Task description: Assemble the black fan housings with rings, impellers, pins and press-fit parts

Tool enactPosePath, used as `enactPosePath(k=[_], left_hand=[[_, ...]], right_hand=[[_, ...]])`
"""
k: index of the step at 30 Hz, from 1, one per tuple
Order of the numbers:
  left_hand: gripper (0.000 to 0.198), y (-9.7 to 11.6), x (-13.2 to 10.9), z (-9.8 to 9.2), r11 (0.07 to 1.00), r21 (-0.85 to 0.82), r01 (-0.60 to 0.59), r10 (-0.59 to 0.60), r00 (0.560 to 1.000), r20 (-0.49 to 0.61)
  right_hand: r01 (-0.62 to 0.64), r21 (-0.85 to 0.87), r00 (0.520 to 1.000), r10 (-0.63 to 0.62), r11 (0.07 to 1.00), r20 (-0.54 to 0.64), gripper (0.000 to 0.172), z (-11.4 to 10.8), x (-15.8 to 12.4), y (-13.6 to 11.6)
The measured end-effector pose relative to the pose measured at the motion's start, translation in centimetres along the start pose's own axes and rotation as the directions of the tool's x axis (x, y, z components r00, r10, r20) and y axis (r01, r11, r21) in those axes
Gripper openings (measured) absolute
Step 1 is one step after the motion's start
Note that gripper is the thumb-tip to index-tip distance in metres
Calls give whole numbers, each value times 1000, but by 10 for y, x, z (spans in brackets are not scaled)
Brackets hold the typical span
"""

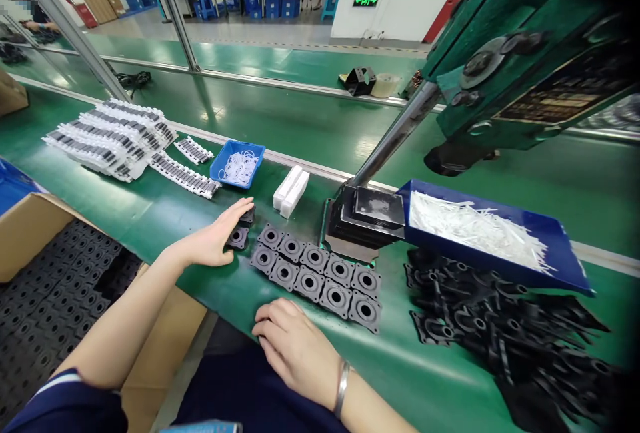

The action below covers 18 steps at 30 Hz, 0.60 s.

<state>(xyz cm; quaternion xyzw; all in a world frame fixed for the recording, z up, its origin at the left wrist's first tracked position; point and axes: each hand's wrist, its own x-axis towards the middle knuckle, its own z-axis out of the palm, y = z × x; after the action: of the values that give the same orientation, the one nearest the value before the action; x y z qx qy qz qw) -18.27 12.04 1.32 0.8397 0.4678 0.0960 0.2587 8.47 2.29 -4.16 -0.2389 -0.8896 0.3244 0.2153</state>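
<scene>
My left hand (219,238) lies over a pair of black square parts with round centre holes, its fingers stretched out. One such black part (237,238) shows beside its palm; another is mostly covered by the fingers. Just right of it, more black square parts (309,281) lie side by side in two rows on the green bench (215,289). My right hand (297,349), with a metal bangle at the wrist, rests near the bench's front edge below these rows. Its fingers are loosely bent and slightly apart, with nothing visible in them.
A green press (515,66) overhangs its black block (367,219). Right stand a blue tray (570,253) of white strips and a black parts heap (500,333). Leftward are white blocks (291,191), a blue bin (257,156), white-and-black strips (110,136) and a carton (170,339).
</scene>
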Motion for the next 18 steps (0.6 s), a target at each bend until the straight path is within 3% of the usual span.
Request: enactPosePath(k=[7,14,18], left_hand=[[103,6,0,3,999,-34,-40,43,995,94],[103,26,-5,2,998,-49,-33,40,990,137],[98,37,-1,-7,999,53,-6,2,997,74]], right_hand=[[-1,-10,1000,1,1000,-12,14,-2,1,-1],[15,-42,1000,-15,999,-15,12,0,2,1],[86,-63,995,-88,994,-42,16,-16,-2,-12]])
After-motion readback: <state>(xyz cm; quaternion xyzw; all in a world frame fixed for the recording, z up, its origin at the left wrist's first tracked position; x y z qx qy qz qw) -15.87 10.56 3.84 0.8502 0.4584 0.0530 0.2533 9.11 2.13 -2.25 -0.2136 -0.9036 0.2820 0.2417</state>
